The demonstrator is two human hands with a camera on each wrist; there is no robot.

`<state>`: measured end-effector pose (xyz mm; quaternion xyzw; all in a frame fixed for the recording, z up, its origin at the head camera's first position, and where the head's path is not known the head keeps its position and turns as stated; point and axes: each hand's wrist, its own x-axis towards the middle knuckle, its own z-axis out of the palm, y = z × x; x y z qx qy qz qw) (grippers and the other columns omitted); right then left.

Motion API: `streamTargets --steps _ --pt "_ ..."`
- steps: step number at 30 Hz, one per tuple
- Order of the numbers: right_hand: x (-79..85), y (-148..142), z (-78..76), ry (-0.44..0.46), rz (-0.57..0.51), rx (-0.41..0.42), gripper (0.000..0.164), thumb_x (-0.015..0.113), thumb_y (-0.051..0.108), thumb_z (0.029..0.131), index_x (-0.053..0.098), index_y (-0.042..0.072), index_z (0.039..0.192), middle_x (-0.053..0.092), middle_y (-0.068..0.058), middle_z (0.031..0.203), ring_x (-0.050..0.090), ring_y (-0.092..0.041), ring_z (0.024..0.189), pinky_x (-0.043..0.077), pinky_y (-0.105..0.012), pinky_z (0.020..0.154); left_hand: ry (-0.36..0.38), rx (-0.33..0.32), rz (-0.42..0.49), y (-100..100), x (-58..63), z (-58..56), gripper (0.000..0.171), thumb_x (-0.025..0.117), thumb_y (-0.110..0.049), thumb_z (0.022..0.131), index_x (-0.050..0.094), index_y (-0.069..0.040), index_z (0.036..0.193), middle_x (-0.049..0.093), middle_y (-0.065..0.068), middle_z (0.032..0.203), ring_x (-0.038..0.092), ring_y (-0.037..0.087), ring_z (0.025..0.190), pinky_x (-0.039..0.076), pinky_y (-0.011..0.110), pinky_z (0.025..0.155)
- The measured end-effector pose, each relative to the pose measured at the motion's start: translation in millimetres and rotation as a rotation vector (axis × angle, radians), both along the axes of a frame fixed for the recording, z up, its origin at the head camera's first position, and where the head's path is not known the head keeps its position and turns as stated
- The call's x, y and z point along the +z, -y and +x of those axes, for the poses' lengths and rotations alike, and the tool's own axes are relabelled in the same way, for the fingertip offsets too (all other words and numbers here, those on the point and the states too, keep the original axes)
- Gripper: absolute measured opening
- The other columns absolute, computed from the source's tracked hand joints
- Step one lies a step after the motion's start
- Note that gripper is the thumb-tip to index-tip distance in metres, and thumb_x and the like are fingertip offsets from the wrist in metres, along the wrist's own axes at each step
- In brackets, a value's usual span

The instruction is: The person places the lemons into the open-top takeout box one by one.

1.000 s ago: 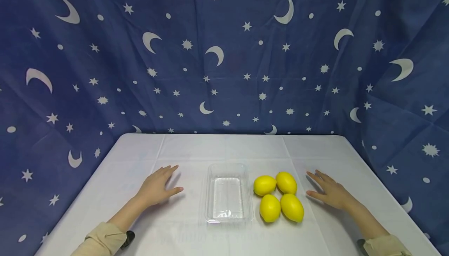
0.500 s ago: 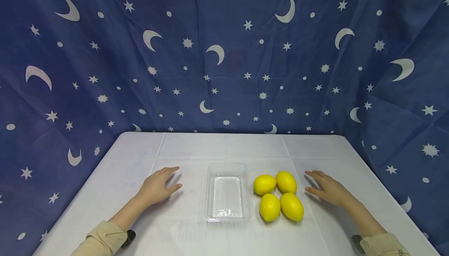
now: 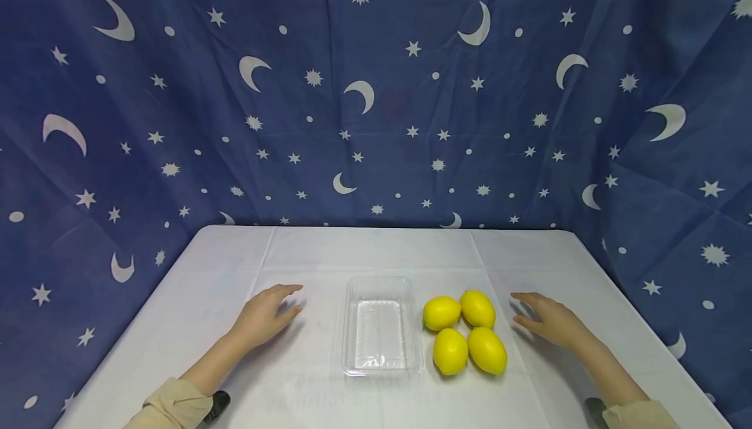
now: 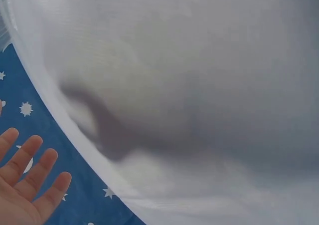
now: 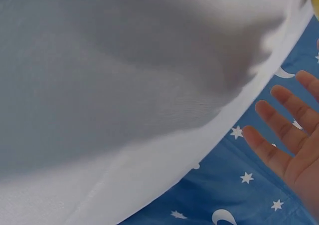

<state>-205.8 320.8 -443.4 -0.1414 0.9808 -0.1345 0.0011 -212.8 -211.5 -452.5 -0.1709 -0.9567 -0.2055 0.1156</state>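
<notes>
My left hand [image 3: 262,317] hovers over the white table to the left of a clear plastic container [image 3: 348,331], apart from it and holding nothing. In the left wrist view the fingers [image 4: 37,177] are extended and spread. Several yellow lemons sit in a cluster right of the container: a back left lemon [image 3: 441,313], a back right lemon [image 3: 478,309], a front left lemon [image 3: 450,352] and a front right lemon [image 3: 487,350]. To their right is my right hand [image 3: 552,321], bare of any object, its fingers [image 5: 281,117] straight in the right wrist view.
A white cloth covers the table [image 3: 376,253], with fold creases running across it. Behind and along both sides hangs a dark blue curtain [image 3: 399,174] printed with moons and stars. Dark bands [image 3: 219,406] show at the wrists beneath beige sleeves [image 3: 176,403].
Both hands have shifted only slightly, their fingers drawing a little closer together. The container and lemons stay put on the table; the head view has tilted a touch.
</notes>
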Motion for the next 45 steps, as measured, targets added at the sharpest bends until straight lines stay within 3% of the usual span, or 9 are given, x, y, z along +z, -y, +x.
streamTargets --steps 9,15,24,28,33,39,45 --pt "17.8 -3 0.4 -0.062 -0.082 0.010 0.043 0.065 0.020 0.088 0.057 -0.002 0.124 0.059 -0.024 0.122 0.054 -0.045 0.113 0.045 -0.059 0.092 0.036 -0.001 0.078 -10 8.6 -2.7 0.034 0.066 -0.023 0.087 0.064 -0.007 0.117 0.068 0.012 0.110 0.063 0.033 0.103 0.051 0.050 0.086" --pt "28.4 3 1.7 -0.084 -0.086 0.022 0.041 0.066 0.019 0.087 0.060 -0.002 0.121 0.061 -0.023 0.119 0.058 -0.044 0.108 0.048 -0.057 0.090 0.114 -0.016 0.231 -19 11.8 -7.9 0.040 0.064 -0.019 0.089 0.057 -0.004 0.125 0.067 0.016 0.108 0.062 0.035 0.103 0.051 0.051 0.086" --pt "54.0 23 8.7 -0.083 -0.085 -0.013 0.043 0.065 0.020 0.087 0.057 0.001 0.125 0.059 -0.023 0.124 0.053 -0.044 0.116 0.045 -0.058 0.094 0.222 -0.020 0.477 -34 20.4 -8.5 0.039 0.060 -0.017 0.092 0.054 0.000 0.127 0.068 0.013 0.105 0.063 0.032 0.101 0.052 0.043 0.089" --pt "63.2 32 15.0 -0.071 -0.096 -0.026 0.044 0.065 0.022 0.088 0.057 0.003 0.127 0.058 -0.022 0.126 0.052 -0.043 0.118 0.044 -0.058 0.095 0.373 -0.001 0.638 -38 24.2 -3.2 0.043 0.057 -0.019 0.094 0.049 0.002 0.131 0.063 0.019 0.113 0.060 0.034 0.108 0.053 0.040 0.089" --pt "66.1 44 25.3 -0.079 -0.134 -0.022 0.045 0.065 0.022 0.088 0.055 0.004 0.129 0.059 -0.021 0.126 0.053 -0.042 0.116 0.046 -0.056 0.094 0.582 0.108 0.839 -43 26.4 9.3 0.048 0.054 -0.022 0.095 0.043 0.000 0.137 0.054 0.021 0.125 0.057 0.031 0.112 0.054 0.040 0.089" --pt "61.4 59 36.1 -0.086 -0.156 -0.048 0.043 0.065 0.020 0.088 0.057 0.005 0.127 0.061 -0.020 0.122 0.058 -0.041 0.110 0.050 -0.054 0.089 0.685 0.110 0.980 -49 22.7 21.6 0.050 0.051 -0.022 0.096 0.038 0.000 0.140 0.049 0.023 0.133 0.055 0.031 0.116 0.054 0.039 0.089" --pt "54.2 67 46.5 -0.058 -0.232 -0.072 0.036 0.065 0.015 0.088 0.060 0.002 0.121 0.063 -0.019 0.118 0.062 -0.036 0.099 0.054 -0.049 0.081 0.752 0.113 1.048 -57 19.5 32.5 0.055 0.051 -0.022 0.095 0.031 -0.001 0.143 0.039 0.027 0.136 0.050 0.033 0.118 0.054 0.039 0.089"
